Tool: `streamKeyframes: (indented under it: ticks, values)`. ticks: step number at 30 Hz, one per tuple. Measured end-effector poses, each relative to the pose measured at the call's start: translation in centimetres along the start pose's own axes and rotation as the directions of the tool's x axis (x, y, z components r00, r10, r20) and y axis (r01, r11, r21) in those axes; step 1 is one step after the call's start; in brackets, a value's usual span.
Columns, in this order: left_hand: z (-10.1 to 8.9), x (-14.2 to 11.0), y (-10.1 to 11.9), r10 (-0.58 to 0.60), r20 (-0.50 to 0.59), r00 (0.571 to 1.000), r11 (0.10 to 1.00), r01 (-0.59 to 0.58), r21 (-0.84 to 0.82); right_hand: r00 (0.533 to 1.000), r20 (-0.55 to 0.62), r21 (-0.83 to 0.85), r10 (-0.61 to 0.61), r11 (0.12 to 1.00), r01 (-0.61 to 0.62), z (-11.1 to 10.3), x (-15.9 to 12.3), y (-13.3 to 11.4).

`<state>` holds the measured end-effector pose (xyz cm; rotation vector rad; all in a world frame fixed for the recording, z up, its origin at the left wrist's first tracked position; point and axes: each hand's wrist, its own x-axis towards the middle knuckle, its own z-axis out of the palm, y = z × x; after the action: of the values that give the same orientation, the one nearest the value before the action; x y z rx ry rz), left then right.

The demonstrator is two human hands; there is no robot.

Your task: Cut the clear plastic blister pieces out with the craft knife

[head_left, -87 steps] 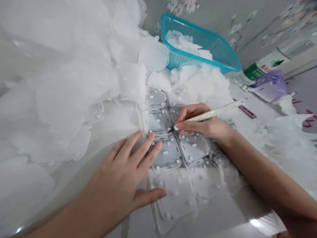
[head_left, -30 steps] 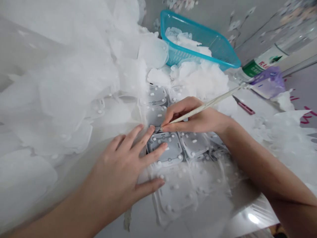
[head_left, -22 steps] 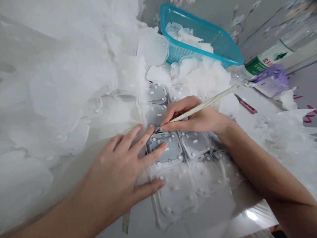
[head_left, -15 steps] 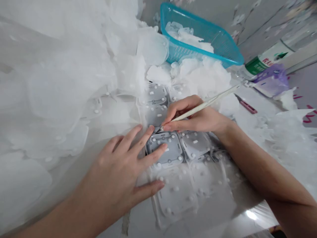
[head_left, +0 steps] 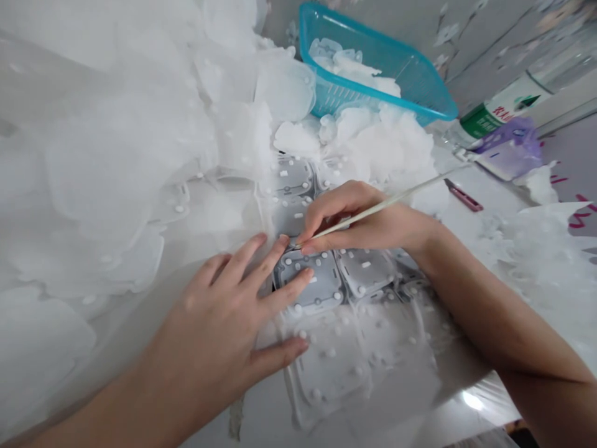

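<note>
A translucent moulded plastic sheet [head_left: 333, 361] with square panels and small raised studs lies in front of me. My left hand [head_left: 233, 305] rests spread on it, holding nothing, with fingertips on the edge of one grey-looking panel [head_left: 319, 292]. Pinched in my right hand [head_left: 359, 218] is a craft knife [head_left: 396, 198] with a long, slim, pale handle. Its tip is at the seam between two panels, close to my left fingertips, and the blade is mostly hidden by my fingers.
Heaps of translucent plastic pieces [head_left: 107, 149] cover the left side. At the back, a blue basket [head_left: 377, 96] holds white pieces, with more [head_left: 373, 140] before it. A pink utility knife [head_left: 464, 195], a purple packet [head_left: 510, 149] and a plastic bottle [head_left: 508, 106] lie at the right.
My right hand has shifted slightly left along the seam, and the knife handle now leans lower to the right. My left hand stays in place on the sheet.
</note>
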<state>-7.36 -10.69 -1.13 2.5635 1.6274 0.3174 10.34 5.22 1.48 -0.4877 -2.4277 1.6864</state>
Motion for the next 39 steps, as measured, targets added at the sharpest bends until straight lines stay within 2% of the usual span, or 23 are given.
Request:
streamKeyframes:
  ticks: [15, 21, 27, 39]
  values:
    - [0.1, 0.0, 0.0, -0.006, 0.021, 1.000, 1.000, 0.006, -0.015, 0.999, 0.045, -0.125, -0.018, 0.992, 0.023, -0.7, -0.3, -0.6]
    - [0.1, 0.0, 0.1, -0.003, 0.012, 1.000, 1.000, 0.003, -0.011, 1.000, 0.025, -0.201, -0.013, 0.979, 0.018, -1.0, -0.5, -0.8]
    - [0.1, 0.1, 0.0, -0.001, 0.013, 1.000, 1.000, 0.001, -0.014, 0.999, -0.033, -0.146, 0.005, 0.989, -0.010, -0.7, -0.4, -0.5]
    - [0.1, 0.1, 0.1, 0.005, 0.013, 1.000, 1.000, -0.005, -0.003, 1.000, -0.025, -0.046, 0.009, 0.999, -0.010, 0.1, 0.0, -0.2]
